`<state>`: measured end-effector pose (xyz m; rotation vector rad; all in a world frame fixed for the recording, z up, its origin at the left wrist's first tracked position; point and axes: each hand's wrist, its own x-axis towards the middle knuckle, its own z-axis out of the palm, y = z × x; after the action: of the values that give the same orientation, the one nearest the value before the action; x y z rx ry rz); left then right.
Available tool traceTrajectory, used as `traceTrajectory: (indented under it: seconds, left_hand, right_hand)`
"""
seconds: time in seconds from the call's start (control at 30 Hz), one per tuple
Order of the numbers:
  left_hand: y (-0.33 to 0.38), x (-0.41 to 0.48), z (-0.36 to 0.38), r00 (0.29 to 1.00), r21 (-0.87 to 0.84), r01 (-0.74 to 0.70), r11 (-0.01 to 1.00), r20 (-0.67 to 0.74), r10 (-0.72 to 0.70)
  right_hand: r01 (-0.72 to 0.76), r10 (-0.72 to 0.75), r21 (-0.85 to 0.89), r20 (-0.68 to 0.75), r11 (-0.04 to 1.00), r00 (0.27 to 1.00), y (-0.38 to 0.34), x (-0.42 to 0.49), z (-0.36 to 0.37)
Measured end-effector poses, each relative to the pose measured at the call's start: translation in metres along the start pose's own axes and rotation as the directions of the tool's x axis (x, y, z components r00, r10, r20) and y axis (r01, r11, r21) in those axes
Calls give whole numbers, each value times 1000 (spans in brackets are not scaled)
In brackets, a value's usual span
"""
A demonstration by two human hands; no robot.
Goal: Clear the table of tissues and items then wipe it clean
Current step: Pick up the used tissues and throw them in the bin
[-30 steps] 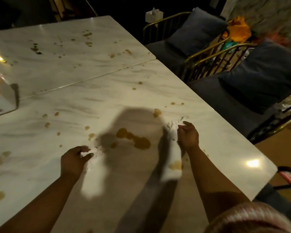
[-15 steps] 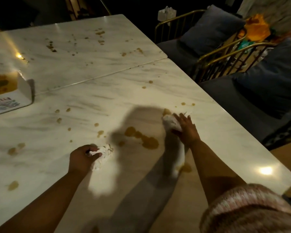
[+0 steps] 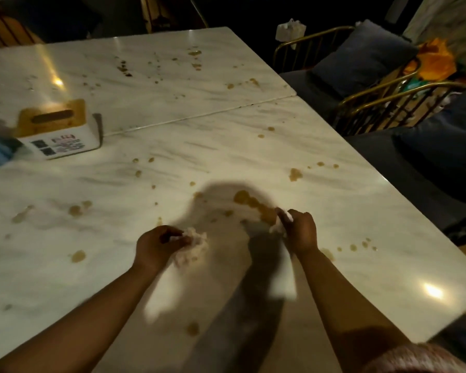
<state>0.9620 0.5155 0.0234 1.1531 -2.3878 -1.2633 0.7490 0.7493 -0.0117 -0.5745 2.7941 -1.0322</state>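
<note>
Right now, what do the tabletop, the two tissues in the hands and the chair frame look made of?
Tabletop: marble or marble-look slab, polished; grey veining, glare spots. Left tissue, gripped by left hand, and right tissue, in right hand: likely thin tissue paper, matte, crumpled. Chair frame: slim metal rods, glossy gold tone; brass or plating, cannot tell.

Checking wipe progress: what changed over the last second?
Right hand drew its tissue strip back from the far blotch to the big stain. Left hand bunched its tissue into a wad. Both grips held; tissue box unmoved.
</note>
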Motion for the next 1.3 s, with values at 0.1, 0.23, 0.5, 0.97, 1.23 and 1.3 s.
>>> traceTrajectory:
  seconds: [0.1,0.23,0.5,0.97,1.23,1.3]
  left_hand:
    - [-22,-21,-31,999,-23,-33,999,30,34]
    - [-60,-49,-85,999,-65,-34,997,5,34]
    - [-142,-102,-191,997,-84,0,996,-71,-6]
    - [-240,-159,-290,920,-222,205,953,-288,-265]
    - [-334,-196,-398,896,-256,170,952,-362,-257]
    - [-363,-205,-432,900,-286,157,945,-352,-255]
  right_hand:
    - [-64,61,74,41,995,997,-45,-37,20]
    - [-10,8,195,10,981,1000,-93,-90,55]
    - [-20,-41,396,145,918,989,-196,-190,126]
    - [112,-258,274,587,955,767,-319,-244,212]
    - [80,-305,452,452,889,838,-416,-329,296]
    - [51,-295,493,430,868,853,-443,-353,320]
